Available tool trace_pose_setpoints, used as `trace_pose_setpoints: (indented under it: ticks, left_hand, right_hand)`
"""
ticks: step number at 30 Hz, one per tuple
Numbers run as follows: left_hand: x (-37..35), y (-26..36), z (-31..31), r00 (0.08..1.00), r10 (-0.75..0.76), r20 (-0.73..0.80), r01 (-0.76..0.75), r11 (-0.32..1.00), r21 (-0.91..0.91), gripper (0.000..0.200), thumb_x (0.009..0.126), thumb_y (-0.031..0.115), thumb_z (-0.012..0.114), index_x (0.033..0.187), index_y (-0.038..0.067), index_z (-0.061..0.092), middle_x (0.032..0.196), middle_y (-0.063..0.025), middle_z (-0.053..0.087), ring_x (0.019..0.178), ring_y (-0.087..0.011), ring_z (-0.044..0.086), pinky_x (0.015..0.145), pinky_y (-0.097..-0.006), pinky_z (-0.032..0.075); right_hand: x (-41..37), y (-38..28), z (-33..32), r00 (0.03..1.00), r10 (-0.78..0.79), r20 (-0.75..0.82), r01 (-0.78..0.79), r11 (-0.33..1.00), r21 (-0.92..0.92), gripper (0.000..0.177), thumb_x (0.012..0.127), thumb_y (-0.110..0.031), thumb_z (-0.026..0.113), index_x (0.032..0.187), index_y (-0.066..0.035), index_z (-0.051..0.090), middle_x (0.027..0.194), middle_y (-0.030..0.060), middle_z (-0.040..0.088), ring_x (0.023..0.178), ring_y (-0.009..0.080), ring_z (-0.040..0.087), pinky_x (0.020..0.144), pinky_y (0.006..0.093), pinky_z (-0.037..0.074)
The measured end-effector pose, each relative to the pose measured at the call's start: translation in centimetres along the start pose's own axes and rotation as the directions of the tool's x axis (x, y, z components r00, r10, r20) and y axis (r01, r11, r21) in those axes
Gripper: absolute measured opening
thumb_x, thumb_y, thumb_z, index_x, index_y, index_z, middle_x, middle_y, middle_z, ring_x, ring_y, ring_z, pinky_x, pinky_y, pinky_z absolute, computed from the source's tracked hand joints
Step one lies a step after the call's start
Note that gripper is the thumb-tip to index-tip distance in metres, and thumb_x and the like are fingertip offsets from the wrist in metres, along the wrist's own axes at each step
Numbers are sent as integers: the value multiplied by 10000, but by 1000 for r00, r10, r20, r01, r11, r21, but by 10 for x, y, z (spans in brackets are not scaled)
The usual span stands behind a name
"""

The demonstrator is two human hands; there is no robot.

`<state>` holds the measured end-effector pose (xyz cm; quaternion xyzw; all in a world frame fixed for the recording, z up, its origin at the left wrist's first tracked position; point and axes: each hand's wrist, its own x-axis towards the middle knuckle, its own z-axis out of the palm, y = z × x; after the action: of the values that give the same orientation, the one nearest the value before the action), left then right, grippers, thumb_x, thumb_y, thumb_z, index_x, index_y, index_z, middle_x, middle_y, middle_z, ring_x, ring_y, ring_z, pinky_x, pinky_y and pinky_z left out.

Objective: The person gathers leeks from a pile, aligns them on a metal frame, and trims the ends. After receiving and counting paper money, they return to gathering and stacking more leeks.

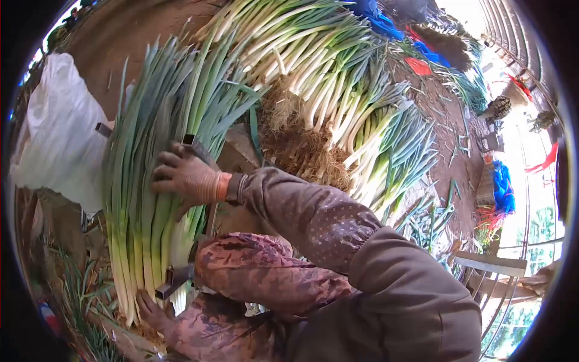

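Observation:
A bundle of long leeks (or green onions) [142,181] lies in front of me, its green leaves toward the top and its white ends toward the bottom. My right hand [190,177], in a glove with an orange cuff, rests on the stalks at mid-length, fingers spread. My left hand [155,315] is low beside the white ends; its fingers look stretched out against them, and part of it is hidden by the trouser leg. Square metal tubes [175,282] of a frame stick up around the bundle.
A large pile of leeks [338,78] with roots and soil lies on the ground beyond my right arm. A white plastic sheet [60,127] hangs at the left. Blue wrapping [503,187] and a metal rack [491,262] are at the right. Loose leaves [90,289] litter the lower left.

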<state>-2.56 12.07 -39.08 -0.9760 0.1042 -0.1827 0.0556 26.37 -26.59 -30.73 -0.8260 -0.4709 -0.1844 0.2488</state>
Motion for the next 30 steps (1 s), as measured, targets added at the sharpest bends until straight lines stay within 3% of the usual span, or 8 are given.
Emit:
trace_pose_setpoints:
  ticks: [8, 12, 16, 19, 20, 23, 26, 30]
  left_hand:
    - [2, 2, 10, 997, -82, -2, 82, 994, 79, 780, 1001, 629, 349, 1397, -28, 487, 1380, -228, 518, 1197, -416, 571, 920, -493, 506]
    - [-7, -11, 28, 976, 73, -203, -42, 988, 151, 773, 994, 636, 357, 1409, -3, 490, 1364, -214, 537, 1166, -400, 601, 891, -488, 523]
    - [-13, 4, 18, 989, -146, -6, 146, 980, 132, 725, 923, 471, 628, 1457, 20, 436, 1443, -158, 482, 1290, -362, 519, 999, -472, 465]
    - [-10, 6, 13, 967, -245, 69, 245, 969, 17, 776, 788, 236, 758, 1459, 22, 432, 1468, -137, 469, 1325, -345, 493, 1085, -444, 409]
    - [-8, 8, 11, 960, -269, 74, 271, 963, -9, 779, 768, 192, 764, 1454, 17, 440, 1457, -138, 485, 1318, -340, 503, 1094, -436, 404]
    - [0, 16, 8, 937, -330, 114, 335, 942, -33, 773, 772, 194, 762, 1453, 17, 441, 1455, -139, 487, 1317, -337, 505, 1093, -434, 405]
    - [6, 21, 6, 921, -353, 167, 365, 930, -45, 766, 777, 196, 759, 1452, 17, 443, 1454, -140, 489, 1316, -334, 507, 1093, -432, 406]
    - [20, 30, 7, 906, -364, 216, 383, 922, -54, 758, 784, 199, 756, 1451, 16, 446, 1452, -141, 492, 1314, -330, 509, 1092, -429, 407]
  right_hand:
    - [-10, 5, 46, 990, 66, -121, -55, 994, 95, 914, 479, -628, 838, 1267, -233, 598, 1302, 44, 522, 1365, 362, 355, 1132, 641, 197]
    - [-16, -2, 22, 987, 67, -148, -50, 992, 116, 897, 500, -554, 875, 1280, -217, 587, 1290, 58, 523, 1394, 371, 331, 1127, 651, 197]
    - [-59, -18, -5, 984, 83, -157, -46, 973, 225, 706, 686, -403, 838, 1290, -149, 574, 1317, 109, 529, 1367, 379, 397, 1123, 557, 314]
    - [-143, -32, -33, 933, 341, -115, -306, 920, 246, 516, 799, -299, 772, 1250, -105, 611, 1246, 139, 603, 1181, 333, 576, 990, 443, 486]
    - [-180, -30, -38, 887, 442, -132, -401, 880, 256, 465, 818, -287, 759, 1220, -90, 635, 1193, 147, 642, 1098, 322, 630, 941, 418, 524]
    - [-293, -12, -63, 351, 930, 112, -914, 314, 258, 199, 942, -203, 666, 1108, -95, 683, 1070, 80, 723, 926, 183, 686, 797, 340, 594]
    - [-423, 5, -86, -74, 997, -11, -756, -49, 652, 215, 947, -198, 659, 1031, -1, 687, 805, 76, 702, 653, 154, 660, 596, 313, 549]
    - [-522, -18, -130, -358, 930, -85, -747, -231, 624, 258, 917, -225, 659, 993, 22, 670, 827, 77, 699, 594, 140, 661, 471, 269, 492]
